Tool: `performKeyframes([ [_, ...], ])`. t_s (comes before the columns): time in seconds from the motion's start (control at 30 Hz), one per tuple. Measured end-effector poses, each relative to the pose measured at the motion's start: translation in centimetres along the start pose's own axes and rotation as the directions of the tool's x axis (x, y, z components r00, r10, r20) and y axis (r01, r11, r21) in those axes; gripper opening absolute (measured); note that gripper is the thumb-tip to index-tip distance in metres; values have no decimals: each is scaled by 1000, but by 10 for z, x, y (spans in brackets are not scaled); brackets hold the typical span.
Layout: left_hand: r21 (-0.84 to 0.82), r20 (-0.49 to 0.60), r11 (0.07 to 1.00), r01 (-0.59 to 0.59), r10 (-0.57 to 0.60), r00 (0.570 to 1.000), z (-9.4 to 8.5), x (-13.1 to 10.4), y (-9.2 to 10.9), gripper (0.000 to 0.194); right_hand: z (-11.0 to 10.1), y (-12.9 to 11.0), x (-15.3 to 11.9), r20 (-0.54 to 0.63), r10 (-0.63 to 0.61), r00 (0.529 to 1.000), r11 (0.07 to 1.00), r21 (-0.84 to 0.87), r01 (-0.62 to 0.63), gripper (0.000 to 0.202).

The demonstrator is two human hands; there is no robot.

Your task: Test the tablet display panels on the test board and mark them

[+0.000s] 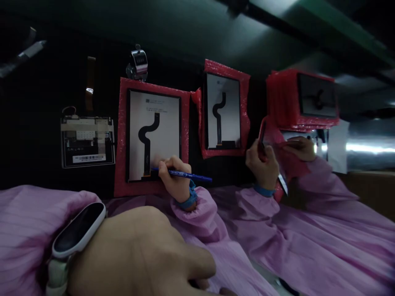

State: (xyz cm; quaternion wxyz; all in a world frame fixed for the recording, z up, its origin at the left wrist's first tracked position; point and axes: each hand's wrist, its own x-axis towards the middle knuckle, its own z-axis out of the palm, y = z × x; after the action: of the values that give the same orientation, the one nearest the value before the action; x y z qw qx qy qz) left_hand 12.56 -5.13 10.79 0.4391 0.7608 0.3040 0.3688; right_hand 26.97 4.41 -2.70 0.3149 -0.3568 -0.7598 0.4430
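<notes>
A slip of the pen [199,177] gripped in your right fingers [163,172] could have scratched the screen [169,131]; your left fingers' [197,262] hold was unclear.

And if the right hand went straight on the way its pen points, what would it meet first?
Probably the dark ribbon strip on the display panel, just beyond the tip of the blue pen; whether it would touch or pass above is unclear.

Panel [168,137] on wrap [185,119], right of apparent circuit board [87,147]
</notes>
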Motion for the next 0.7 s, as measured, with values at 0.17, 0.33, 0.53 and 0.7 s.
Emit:
performKeyframes([
  [0.17,82,-16,995,53,-52,999,5,-5,2,10,-2,0,0,17,29,999,999,-29,-29,34],
  [0.33,144,18,990,6,-9,1000,5,3,-3,15,-2,-6,3,32,13,999,999,-43,-12,35],
  [0.53,66,135,995,75,-83,987,18,1,-17,19,-5,-7,8,-37,163,986,947,286,-146,35],
  [0.7,-198,21,908,370,-373,927,15,4,-26,29,-33,-21,18,14,325,946,627,746,-226,38],
])
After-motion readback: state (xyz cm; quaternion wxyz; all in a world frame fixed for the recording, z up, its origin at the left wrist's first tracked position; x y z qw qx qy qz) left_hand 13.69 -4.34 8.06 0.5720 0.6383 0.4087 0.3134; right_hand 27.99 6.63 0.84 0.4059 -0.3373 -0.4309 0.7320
